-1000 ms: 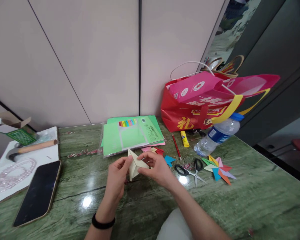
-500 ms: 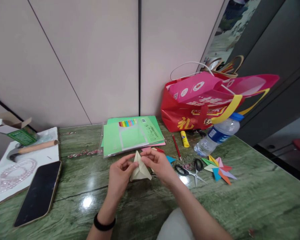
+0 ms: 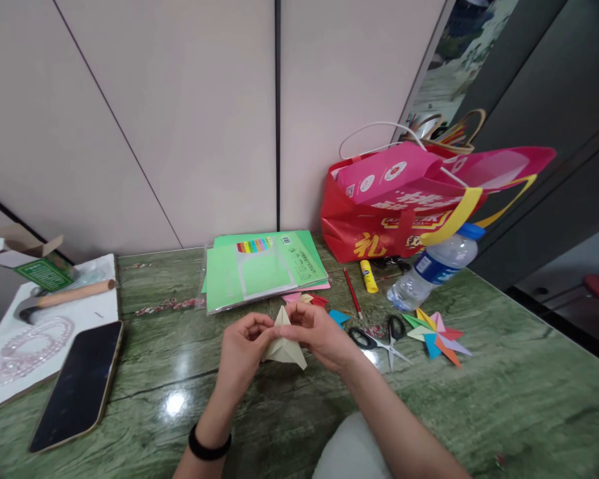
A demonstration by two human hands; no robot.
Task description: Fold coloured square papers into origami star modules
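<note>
A folded piece of cream paper (image 3: 285, 352), pointed at the top and flared at the bottom, is held above the table between both hands. My left hand (image 3: 243, 344) pinches its left side with thumb and fingers. From the right, my right hand (image 3: 315, 330) grips it near the tip, its thumb lying across the front. The two thumbs meet at the middle of the paper and cover part of its folds. Behind the hands lie red and pink folded papers (image 3: 315, 299) and a blue folded piece (image 3: 338, 317).
Right of the hands are scissors (image 3: 390, 344) lying spread, a multicoloured paper star (image 3: 438, 338), a red pencil (image 3: 352, 293), a glue stick (image 3: 368, 277) and a water bottle (image 3: 436, 269). Green paper packs (image 3: 259, 273) lie behind. A phone (image 3: 77, 386) and hammer (image 3: 64, 298) are left.
The cream paper has shifted slightly right and tilted. My right thumb has slid across its front toward the left thumb, and both hands still grip it.
</note>
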